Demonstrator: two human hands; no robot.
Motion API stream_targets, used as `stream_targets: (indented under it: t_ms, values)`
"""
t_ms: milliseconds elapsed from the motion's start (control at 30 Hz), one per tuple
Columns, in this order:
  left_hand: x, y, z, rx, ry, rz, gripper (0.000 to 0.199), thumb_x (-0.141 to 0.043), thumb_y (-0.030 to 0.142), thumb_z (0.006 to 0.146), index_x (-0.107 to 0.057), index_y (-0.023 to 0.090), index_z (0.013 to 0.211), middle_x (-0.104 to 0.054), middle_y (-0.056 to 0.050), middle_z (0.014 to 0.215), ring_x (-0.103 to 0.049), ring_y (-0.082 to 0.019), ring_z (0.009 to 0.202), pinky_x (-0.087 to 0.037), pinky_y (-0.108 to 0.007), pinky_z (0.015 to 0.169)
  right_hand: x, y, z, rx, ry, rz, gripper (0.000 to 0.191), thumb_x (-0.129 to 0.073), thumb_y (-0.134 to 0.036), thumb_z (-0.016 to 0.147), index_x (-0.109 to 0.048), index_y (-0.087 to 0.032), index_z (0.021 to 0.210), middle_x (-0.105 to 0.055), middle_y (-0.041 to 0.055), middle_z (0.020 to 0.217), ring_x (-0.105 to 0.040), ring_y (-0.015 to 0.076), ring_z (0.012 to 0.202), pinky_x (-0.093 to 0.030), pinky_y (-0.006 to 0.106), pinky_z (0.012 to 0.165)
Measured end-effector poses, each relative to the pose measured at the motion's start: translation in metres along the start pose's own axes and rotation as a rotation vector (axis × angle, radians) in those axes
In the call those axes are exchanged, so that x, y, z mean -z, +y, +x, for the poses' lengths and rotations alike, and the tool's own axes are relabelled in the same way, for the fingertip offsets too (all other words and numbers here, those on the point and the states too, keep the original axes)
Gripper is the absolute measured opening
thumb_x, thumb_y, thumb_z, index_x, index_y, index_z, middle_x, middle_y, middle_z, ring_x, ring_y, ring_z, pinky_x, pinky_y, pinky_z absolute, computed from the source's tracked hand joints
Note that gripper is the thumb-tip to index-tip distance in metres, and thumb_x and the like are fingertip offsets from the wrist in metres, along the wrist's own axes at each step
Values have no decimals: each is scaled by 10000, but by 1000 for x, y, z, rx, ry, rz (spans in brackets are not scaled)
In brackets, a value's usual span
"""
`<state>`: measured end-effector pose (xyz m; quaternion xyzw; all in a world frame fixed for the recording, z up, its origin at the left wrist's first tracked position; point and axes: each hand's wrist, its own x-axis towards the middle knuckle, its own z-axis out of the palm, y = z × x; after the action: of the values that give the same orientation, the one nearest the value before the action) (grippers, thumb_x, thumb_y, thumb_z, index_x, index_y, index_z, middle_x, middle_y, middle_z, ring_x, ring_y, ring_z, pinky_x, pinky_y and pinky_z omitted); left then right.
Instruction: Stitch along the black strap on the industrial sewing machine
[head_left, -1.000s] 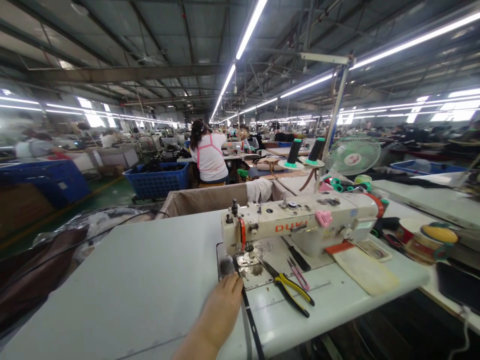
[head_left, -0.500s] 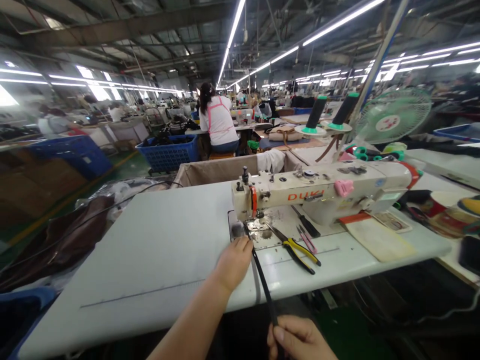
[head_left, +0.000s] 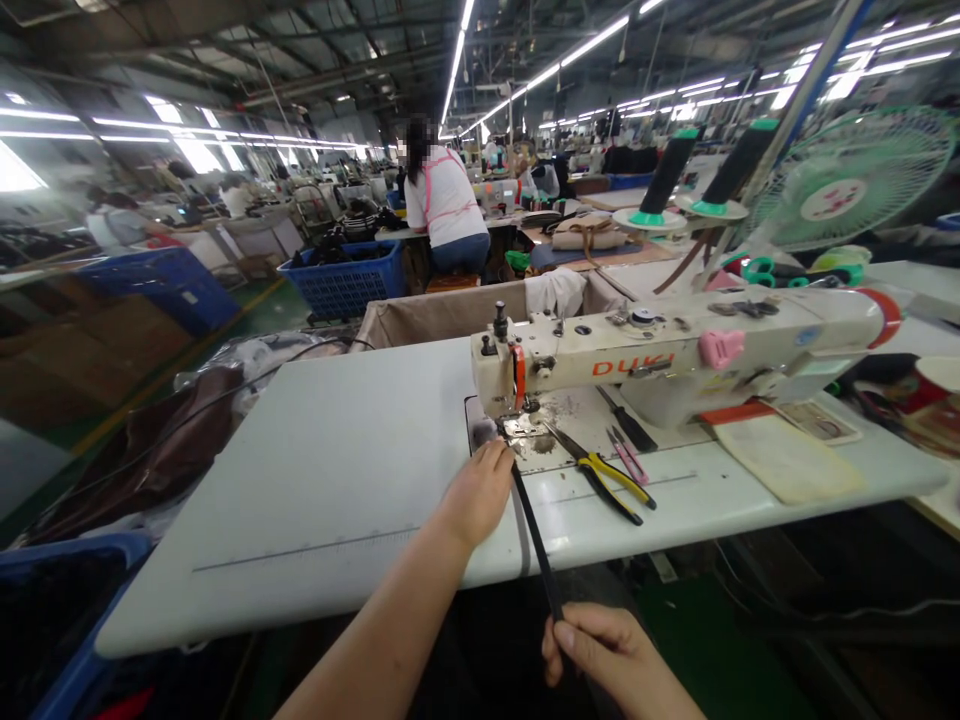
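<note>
A narrow black strap (head_left: 535, 525) runs from the needle area of a white sewing machine (head_left: 637, 350) down over the table's front edge. Close in front of the presser foot, my left hand (head_left: 480, 490) has its fingers closed on the strap's upper end, resting on the tabletop. Below the edge, my right hand (head_left: 600, 645) pinches the strap between thumb and fingers and holds it taut. To the right of the strap lie yellow-and-black pliers (head_left: 607, 480), small pink snips (head_left: 628, 455) and a black-handled tool (head_left: 634, 425).
A yellowish cloth (head_left: 787, 460) with a red edge lies on the white table (head_left: 337, 450). Black thread cones (head_left: 667, 180) and a green fan (head_left: 847, 185) stand at the right. Behind the machine is a fabric-lined bin (head_left: 427, 325); a co-worker (head_left: 450, 205) sits beyond it.
The view has shifted, so the machine and table appear farther right and slightly higher. Both hands keep their hold on the strap, with little movement against the machine. The co-worker leans more.
</note>
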<state>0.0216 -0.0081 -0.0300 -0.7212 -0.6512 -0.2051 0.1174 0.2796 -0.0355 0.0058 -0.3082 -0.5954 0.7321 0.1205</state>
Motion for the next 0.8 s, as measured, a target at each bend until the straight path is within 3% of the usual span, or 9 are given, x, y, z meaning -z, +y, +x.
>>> stream_targets:
  t_ms: [200, 367, 633, 800]
  values:
    - [2, 0, 1, 36, -6, -42, 351, -464, 120, 1030, -579, 146, 1361, -651, -170, 1385, -609, -283, 1369, -494, -495, 1203, 0, 0, 2, -6, 0, 9, 575, -703, -747, 869, -787, -186, 775, -736, 55, 686, -627, 200, 696, -439, 322, 697]
    - [3, 0, 0, 34, 38, -26, 301, -488, 143, 1035, -623, 142, 1304, -682, -173, 1325, -669, -280, 1265, -559, -470, 1131, 0, -2, 1, 8, -21, 44, 534, -715, -713, 879, -785, -190, 796, -727, 52, 704, -631, 208, 715, -449, 329, 724]
    - [9, 1, -3, -35, 68, -11, 260, -495, 115, 1012, -670, 145, 1202, -709, -170, 1254, -718, -269, 1131, -616, -442, 1037, 3, -12, 5, 155, -21, -90, 521, -694, -678, 915, -753, -205, 704, -720, 76, 876, -670, 250, 896, -478, 353, 851]
    - [12, 3, -1, -56, 68, -3, 228, -508, 111, 1011, -671, 136, 1169, -717, -166, 1220, -719, -266, 1117, -608, -437, 1049, 0, -13, 6, 117, 71, -55, 459, -752, -676, 870, -806, -220, 874, -748, 70, 891, -671, 252, 894, -488, 360, 855]
